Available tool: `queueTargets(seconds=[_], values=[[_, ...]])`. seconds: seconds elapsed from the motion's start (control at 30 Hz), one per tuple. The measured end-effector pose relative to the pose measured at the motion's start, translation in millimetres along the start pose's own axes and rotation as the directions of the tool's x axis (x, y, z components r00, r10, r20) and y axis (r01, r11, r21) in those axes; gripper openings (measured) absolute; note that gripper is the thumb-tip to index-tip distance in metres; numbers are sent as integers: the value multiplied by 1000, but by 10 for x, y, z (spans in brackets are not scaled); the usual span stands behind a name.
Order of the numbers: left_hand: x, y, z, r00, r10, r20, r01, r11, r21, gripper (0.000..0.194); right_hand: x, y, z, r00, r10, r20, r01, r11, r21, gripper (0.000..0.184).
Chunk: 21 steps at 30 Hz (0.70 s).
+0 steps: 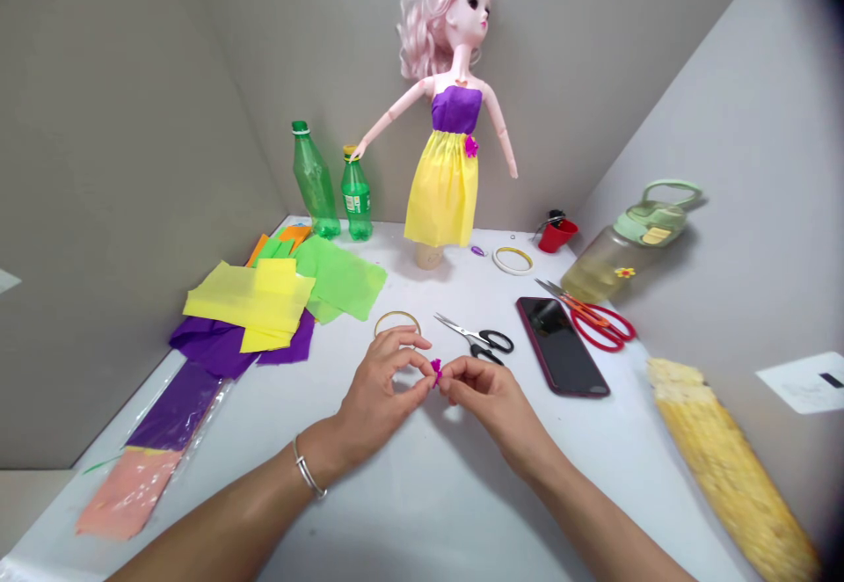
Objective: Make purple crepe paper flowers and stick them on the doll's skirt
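Between my two hands is a small magenta flower (436,368), pinched from both sides above the table. My left hand (382,389) grips it with thumb and forefinger, the other fingers raised. On the flower's right side, the thumb and fingertips of my right hand (491,402) press together, partly hiding it. Just beyond lie black-handled scissors (473,336) and a thin gold ring (396,318). At the back stands a pink-haired doll (454,107) in a purple top and yellow skirt, with a similar magenta flower (470,146) at the waist.
Yellow paper (243,301), green paper (346,279) and purple sheets (211,345) lie left, near a plastic packet (151,450). Green bottles (315,182) stand behind. On the right are a phone (560,345), red-handled scissors (600,323), a water bottle (620,248) and a tape roll (512,260).
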<state>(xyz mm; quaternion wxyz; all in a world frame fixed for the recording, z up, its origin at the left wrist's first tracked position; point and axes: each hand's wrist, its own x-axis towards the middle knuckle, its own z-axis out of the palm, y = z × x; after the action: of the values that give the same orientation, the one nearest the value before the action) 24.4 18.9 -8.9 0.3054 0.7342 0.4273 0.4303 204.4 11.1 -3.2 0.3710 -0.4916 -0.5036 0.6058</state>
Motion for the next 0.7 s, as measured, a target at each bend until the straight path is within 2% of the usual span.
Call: queueTargets(seconds=[0.3,0.7], values=[[7,21,-10,981,-186,52,191,973,-132,6,-6,-3,-8,1000,-1,10,1,998,56,13],[24,62,-46,969,-230,87,240,960,-146,5,-2,30,-30,1000,-11,28,8,997,83,11]])
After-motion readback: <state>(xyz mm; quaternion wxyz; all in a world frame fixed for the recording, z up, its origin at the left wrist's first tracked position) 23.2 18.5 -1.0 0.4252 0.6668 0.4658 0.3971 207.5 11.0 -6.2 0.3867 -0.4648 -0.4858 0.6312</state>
